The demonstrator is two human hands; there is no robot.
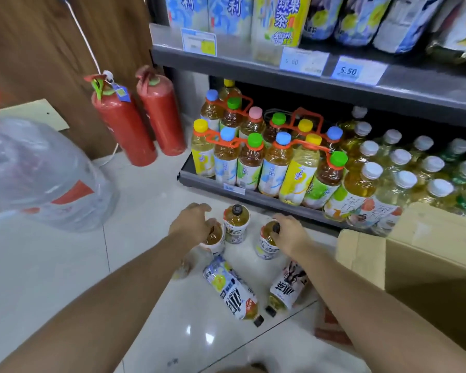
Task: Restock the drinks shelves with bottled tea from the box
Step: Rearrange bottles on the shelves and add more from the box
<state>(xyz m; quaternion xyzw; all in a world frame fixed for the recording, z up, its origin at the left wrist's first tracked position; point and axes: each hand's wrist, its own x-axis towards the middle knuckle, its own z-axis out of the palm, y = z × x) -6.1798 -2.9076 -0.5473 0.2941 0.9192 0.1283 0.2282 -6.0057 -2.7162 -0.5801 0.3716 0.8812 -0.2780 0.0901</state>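
- The left hand (193, 223) is curled down over the top of an upright tea bottle (215, 238) on the white floor tiles (51, 265), fingers closed around its neck; the cap is hidden under the hand.
- The right hand (289, 234) grips the black cap and neck of a second upright bottle (267, 243), fingers wrapped shut around it.
- Between the two hands, a little nearer the bottom shelf (253, 196), a third bottle (236, 223) stands free with its black cap pointing up, just beside the left hand's bottle.
- Nearer the person than those three, two bottles lie on their sides: one (232, 289) with its long axis slanting away from the shelf and its cap toward the person, the other (287, 285) beside it, likewise cap toward the person.
- A cardboard box (428, 265) sits to the right of the floor bottles, against the front of the shelf; its contents cannot be seen and its right side is cut off by the frame edge.
- The bottom shelf holds upright tea bottles with coloured caps joined by orange carriers (253, 142), and white-capped bottles (388, 168) further right, partly behind the box.
- To the left of the shelf stand two red fire extinguishers (135, 122), and further left a large clear water jug (38, 170), blurred and partly cut off.
- Something small and blurred lies beneath the left forearm; what it is cannot be made out.
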